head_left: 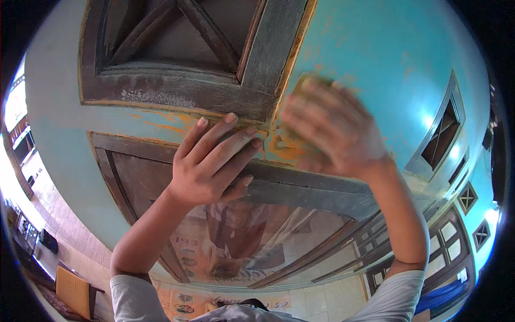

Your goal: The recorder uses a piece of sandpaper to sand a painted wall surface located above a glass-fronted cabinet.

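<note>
My left hand lies with its fingers stretched out over the strip of wall between two dark wooden frames, holding nothing. To its right, my right hand is smeared by motion against the turquoise wall. Under its fingers shows the edge of a flat brownish-green pad, pressed to the wall; its kind is too blurred to tell. Orange patches show on the paint around the frame corner. The upper wooden frame has a crossed lattice and whitish scuffs.
Below my hands is a glossy pane in the lower wooden frame, full of reflections. A small lattice vent is set in the wall at right. An orange-brown chair stands at the lower left on the tiled floor.
</note>
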### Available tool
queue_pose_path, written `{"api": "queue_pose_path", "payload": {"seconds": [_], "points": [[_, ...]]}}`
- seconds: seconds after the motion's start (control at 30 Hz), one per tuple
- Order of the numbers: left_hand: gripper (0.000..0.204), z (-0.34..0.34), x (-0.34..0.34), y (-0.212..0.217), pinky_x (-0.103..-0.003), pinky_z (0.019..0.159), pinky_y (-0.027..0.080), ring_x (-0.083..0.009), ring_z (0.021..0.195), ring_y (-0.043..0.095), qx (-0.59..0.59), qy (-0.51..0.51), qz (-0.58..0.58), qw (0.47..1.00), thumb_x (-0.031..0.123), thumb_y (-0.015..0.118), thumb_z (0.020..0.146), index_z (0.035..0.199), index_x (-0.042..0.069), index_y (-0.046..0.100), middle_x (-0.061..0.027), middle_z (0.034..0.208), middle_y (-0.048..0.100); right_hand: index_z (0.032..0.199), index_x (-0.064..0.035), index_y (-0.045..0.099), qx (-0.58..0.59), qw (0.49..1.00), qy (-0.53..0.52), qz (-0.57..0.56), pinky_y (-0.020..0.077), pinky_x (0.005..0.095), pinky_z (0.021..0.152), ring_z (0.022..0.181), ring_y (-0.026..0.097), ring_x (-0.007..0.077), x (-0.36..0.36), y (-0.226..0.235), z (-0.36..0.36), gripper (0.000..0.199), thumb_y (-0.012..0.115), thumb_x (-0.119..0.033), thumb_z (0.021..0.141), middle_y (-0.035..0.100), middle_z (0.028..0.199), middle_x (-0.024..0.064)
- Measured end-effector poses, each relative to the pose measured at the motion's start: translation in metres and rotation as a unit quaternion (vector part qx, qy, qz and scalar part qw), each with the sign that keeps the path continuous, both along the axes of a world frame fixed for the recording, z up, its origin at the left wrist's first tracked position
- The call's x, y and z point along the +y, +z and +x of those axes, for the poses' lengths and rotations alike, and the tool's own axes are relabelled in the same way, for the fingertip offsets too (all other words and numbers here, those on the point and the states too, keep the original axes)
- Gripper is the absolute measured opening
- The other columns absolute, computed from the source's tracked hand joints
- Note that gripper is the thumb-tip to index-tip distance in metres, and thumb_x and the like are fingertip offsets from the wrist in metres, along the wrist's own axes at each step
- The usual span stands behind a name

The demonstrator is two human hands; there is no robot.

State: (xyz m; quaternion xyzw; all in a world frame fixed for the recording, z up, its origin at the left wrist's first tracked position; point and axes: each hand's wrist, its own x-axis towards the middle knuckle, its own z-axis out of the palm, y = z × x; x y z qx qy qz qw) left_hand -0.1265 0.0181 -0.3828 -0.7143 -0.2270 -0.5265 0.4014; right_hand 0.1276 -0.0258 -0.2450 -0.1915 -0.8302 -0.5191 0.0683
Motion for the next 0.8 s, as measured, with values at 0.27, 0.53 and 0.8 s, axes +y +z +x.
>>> {"api": "queue_pose_path", "payload": {"seconds": [0.27,0.53,0.8], "points": [[0.043,0.002,0.000,-0.002,-0.050,0.117,0.031,-0.0283,0.130,0.056,-0.021,-0.003,-0.010,1.000,0.040,0.056,0.090,0.119,0.016,0.074,-0.0030,0.130,0.064,0.140,-0.0210,0.058,0.038,0.999,0.005,0.003,0.0318,0.0548,0.118,0.142,0.043,0.0277,-0.001,0.003,0.004,0.078,0.047,-0.077,0.088,0.051,0.150,0.0028],[0.044,0.002,0.000,-0.003,-0.050,0.117,0.031,-0.0286,0.131,0.056,-0.033,-0.003,-0.016,0.999,0.039,0.060,0.085,0.120,0.016,0.074,-0.0025,0.133,0.064,0.144,-0.0207,0.053,0.003,0.999,0.002,-0.043,0.0285,0.0571,0.118,0.143,0.042,0.0307,0.000,-0.020,0.004,0.081,0.043,-0.079,0.089,0.050,0.150,0.0037],[0.044,0.001,0.000,-0.001,-0.051,0.117,0.032,-0.0292,0.131,0.056,-0.028,-0.009,-0.014,0.999,0.039,0.060,0.085,0.120,0.016,0.074,-0.0033,0.132,0.064,0.140,-0.0228,0.059,0.022,0.999,-0.008,-0.029,0.0251,0.0487,0.122,0.145,0.038,0.0221,-0.003,-0.041,0.002,0.071,0.044,-0.072,0.091,0.046,0.153,-0.0019]]}}
